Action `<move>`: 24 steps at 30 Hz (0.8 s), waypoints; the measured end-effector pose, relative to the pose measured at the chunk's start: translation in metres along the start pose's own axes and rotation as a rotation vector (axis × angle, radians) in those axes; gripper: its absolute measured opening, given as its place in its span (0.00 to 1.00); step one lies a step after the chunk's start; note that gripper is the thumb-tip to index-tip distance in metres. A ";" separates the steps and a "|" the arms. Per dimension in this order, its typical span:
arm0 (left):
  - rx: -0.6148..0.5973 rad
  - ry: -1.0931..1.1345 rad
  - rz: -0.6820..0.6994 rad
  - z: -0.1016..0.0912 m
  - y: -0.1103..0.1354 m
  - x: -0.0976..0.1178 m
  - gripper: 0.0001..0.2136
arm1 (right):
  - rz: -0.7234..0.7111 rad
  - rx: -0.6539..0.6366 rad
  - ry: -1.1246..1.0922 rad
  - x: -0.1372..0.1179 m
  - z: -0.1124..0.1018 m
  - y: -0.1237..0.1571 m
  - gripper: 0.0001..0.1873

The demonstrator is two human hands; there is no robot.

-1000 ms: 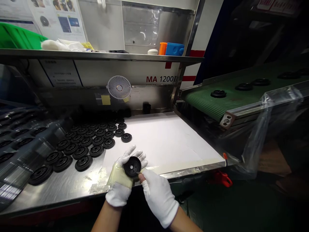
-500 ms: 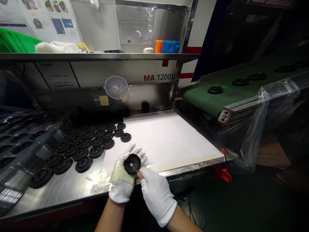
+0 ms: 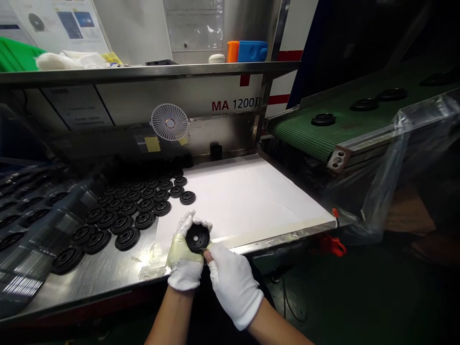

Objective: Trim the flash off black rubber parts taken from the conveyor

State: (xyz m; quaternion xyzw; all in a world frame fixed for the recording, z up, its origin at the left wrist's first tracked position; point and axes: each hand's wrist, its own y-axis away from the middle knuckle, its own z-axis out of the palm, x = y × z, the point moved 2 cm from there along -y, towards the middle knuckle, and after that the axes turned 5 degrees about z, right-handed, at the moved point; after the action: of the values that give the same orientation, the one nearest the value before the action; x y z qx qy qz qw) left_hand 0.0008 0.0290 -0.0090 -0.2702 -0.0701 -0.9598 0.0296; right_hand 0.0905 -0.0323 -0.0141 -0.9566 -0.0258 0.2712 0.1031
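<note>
My left hand point(image 3: 184, 264) curls under the black disc point(image 3: 197, 238) and holds it steady, while my right hand point(image 3: 233, 286) pinches a small tool point(image 3: 205, 250) close against its edge.

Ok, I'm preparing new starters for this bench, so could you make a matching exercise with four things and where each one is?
Things:
1. Black ribbed disc
2. White round fan
3. Blue plastic box
4. Green ribbed conveyor belt

Places or states:
A. On the steel shelf
B. Held in the white-gloved left hand
C. Carrying spaced black discs
D. Against the metal panel behind the white paper sheet

Pairs: 1-B, 2-D, 3-A, 4-C
</note>
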 end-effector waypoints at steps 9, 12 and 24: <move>-0.060 -0.118 -0.170 -0.010 0.004 0.008 0.09 | 0.033 0.007 0.033 0.014 -0.004 -0.005 0.10; -0.009 -0.087 -0.114 -0.007 0.002 0.003 0.06 | 0.040 0.006 0.011 0.010 -0.001 -0.002 0.11; -0.094 -0.131 -0.205 -0.008 0.007 0.008 0.15 | 0.038 0.023 0.012 0.012 -0.001 -0.001 0.10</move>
State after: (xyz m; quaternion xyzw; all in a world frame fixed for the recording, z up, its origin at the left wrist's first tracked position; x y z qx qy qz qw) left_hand -0.0094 0.0208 -0.0110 -0.3249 -0.0539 -0.9403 -0.0862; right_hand 0.1013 -0.0302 -0.0190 -0.9573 -0.0038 0.2678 0.1090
